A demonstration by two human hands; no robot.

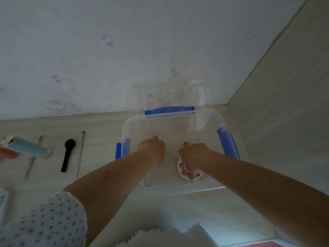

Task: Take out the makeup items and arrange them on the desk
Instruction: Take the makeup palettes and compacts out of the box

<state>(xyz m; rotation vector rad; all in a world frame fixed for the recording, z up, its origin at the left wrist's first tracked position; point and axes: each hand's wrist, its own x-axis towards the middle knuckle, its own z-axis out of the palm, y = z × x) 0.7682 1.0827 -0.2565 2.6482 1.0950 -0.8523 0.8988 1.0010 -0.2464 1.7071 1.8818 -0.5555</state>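
Both hands down inside a clear plastic storage box (pixel 178 120) with blue latches. Left hand (pixel 153 148) curled knuckles-up over the box floor; fingertips hidden, any hold impossible to tell. Right hand (pixel 195 155) gripping a round white compact (pixel 185 172) with pink spots, mostly covered by the palm. Laid out on the desk (pixel 99 125) to the left: black makeup brush (pixel 67 154), two thin metal tools (pixel 81 152), a blue tube (pixel 26 147) cut off by the frame edge. Clear lid (pixel 167 93) behind, faint.
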